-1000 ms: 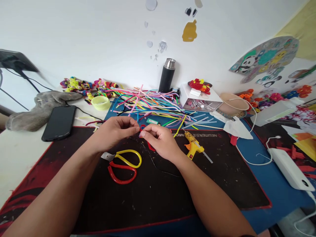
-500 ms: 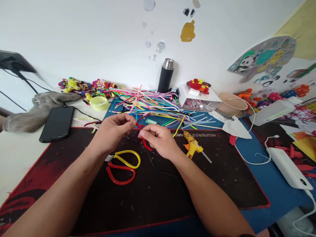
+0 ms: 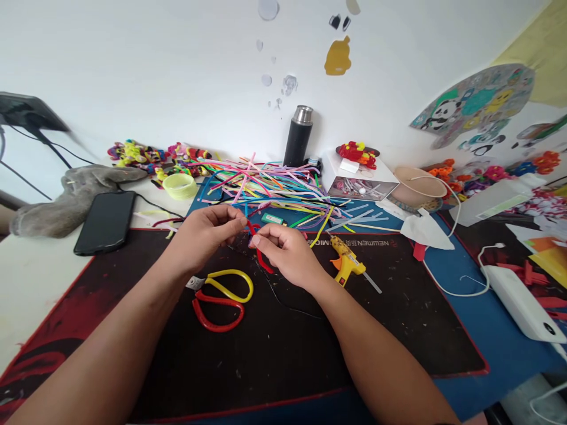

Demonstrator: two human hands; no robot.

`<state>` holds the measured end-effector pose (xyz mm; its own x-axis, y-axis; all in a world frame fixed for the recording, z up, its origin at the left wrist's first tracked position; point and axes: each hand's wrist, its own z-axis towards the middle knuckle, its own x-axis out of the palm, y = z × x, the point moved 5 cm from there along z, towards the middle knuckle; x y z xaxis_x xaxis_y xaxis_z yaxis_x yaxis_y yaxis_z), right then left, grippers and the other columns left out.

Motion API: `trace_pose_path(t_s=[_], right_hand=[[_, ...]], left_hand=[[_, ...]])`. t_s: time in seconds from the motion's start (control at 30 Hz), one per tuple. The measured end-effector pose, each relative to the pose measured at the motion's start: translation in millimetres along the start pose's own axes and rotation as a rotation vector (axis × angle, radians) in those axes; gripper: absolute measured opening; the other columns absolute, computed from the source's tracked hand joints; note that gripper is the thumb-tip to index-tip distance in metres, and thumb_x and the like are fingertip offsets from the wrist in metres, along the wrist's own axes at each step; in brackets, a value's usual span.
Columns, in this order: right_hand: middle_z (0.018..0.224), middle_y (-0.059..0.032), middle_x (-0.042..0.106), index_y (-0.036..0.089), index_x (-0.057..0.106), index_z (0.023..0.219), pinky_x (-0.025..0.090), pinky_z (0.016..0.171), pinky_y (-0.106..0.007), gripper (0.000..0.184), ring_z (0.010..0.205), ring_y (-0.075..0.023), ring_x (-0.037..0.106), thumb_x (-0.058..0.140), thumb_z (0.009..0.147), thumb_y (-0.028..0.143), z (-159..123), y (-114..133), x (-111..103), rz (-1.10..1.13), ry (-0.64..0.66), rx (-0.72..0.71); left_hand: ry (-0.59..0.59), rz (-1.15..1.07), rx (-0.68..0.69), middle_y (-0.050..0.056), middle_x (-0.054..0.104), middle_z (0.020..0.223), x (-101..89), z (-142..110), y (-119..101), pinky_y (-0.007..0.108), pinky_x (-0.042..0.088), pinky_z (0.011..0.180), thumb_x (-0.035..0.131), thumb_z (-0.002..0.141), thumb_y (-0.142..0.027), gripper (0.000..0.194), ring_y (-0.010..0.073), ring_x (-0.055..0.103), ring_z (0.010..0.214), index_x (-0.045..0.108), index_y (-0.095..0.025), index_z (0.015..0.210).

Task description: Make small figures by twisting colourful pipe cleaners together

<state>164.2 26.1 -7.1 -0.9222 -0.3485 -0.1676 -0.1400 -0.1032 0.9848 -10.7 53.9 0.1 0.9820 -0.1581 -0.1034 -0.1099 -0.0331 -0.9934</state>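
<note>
A red pipe cleaner (image 3: 264,263) is pinched between my two hands above the dark desk mat (image 3: 283,366). My left hand (image 3: 212,233) grips it with thumb and forefinger from the left. From the right, my right hand (image 3: 283,251) pinches it close by, and one bent end hangs below the fingers. Part of the red piece is hidden by the fingers. Scissors (image 3: 230,273) with one yellow and one red handle lie below my left hand, their blades covered by the wrist. To the right of my right hand lies a yellow glue gun (image 3: 348,260) with a glue stick in it.
A pile of coloured pipe cleaners (image 3: 266,183) spreads behind my hands, with a black thermos (image 3: 298,137) behind it. At left are a phone (image 3: 105,223) and a pale green tape roll (image 3: 179,186). A white power bank (image 3: 520,304) with cables lies at right.
Both hands keep their pinch on the red pipe cleaner, with hardly any movement. The whole view has shifted very slightly.
</note>
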Motion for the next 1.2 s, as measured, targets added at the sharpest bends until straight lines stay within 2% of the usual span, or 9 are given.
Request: trace_pose_path(t_s=[0.37,0.5,0.6,0.87,1.0,1.07,1.2], right_hand=[[0.063,0.0072,0.047,0.02,0.069,0.088,0.034,0.055,-0.027,0.024,0.054,-0.011,0.043,0.067,0.096,0.042,-0.5,-1.1,-0.8,0.042,-0.02,0.065],[0.063,0.0068,0.048,0.02,0.069,0.088,0.036,0.056,-0.026,0.023,0.054,-0.0109,0.043,0.067,0.096,0.041,-0.4,-2.1,-1.4,0.036,-0.031,0.065],[0.064,0.0063,0.051,0.019,0.069,0.088,0.038,0.058,-0.026,0.022,0.055,-0.0111,0.045,0.067,0.097,0.039,-0.5,-2.4,-0.3,0.032,-0.01,0.067],[0.061,0.0064,0.05,0.02,0.067,0.084,0.035,0.056,-0.026,0.023,0.056,-0.0117,0.045,0.066,0.099,0.038,-1.0,-0.3,1.8,-0.015,-0.006,0.001],[0.058,0.0077,0.046,0.021,0.068,0.082,0.03,0.05,-0.026,0.024,0.051,-0.0104,0.039,0.07,0.094,0.041,-0.3,2.2,-0.8,0.074,-0.06,-0.006],[0.055,0.0089,0.041,0.021,0.068,0.08,0.026,0.047,-0.025,0.026,0.047,-0.0093,0.034,0.073,0.091,0.045,0.5,4.3,-6.8,0.175,-0.135,-0.007],[0.051,0.011,0.032,0.022,0.069,0.079,0.021,0.043,-0.025,0.029,0.042,-0.008,0.026,0.078,0.086,0.049,1.6,8.1,-26.0,0.364,-0.322,-0.019]], left_hand=[[0.02,-0.075,0.014,0.0,0.063,0.067,-6.5,3.1,0.5,0.024,0.038,0.054,0.086,0.082,-0.055,0.04,0.0111,0.049,0.058,0.072,-0.018,0.075],[0.103,0.009,0.006,0.001,0.066,0.073,-5.6,3.3,0.6,0.024,0.039,0.055,0.086,0.081,-0.06,0.042,0.0121,0.052,0.061,0.077,-0.019,0.085],[0.138,0.063,-0.01,0.0,0.065,0.07,-4.2,2.4,1.8,0.024,0.039,0.055,0.085,0.081,-0.063,0.045,0.0123,0.05,0.06,0.076,-0.019,0.083],[0.086,0.046,0.007,0.0,0.062,0.067,-2.4,1.7,2.8,0.025,0.037,0.053,0.086,0.08,-0.056,0.039,0.0128,0.049,0.058,0.074,-0.019,0.078],[0.093,0.101,0.034,0.0,0.063,0.069,-7.3,3.6,3.3,0.025,0.039,0.056,0.081,0.084,-0.059,0.04,0.0137,0.05,0.06,0.074,-0.019,0.081],[0.057,0.178,0.065,0.0,0.064,0.071,-16.6,5.0,0.6,0.025,0.04,0.059,0.078,0.087,-0.059,0.041,0.0142,0.051,0.063,0.074,-0.019,0.083],[-0.159,0.412,0.072,-0.001,0.064,0.072,-45.8,5.4,-10.9,0.026,0.038,0.062,0.072,0.091,-0.06,0.042,0.0159,0.053,0.067,0.077,-0.019,0.094]])
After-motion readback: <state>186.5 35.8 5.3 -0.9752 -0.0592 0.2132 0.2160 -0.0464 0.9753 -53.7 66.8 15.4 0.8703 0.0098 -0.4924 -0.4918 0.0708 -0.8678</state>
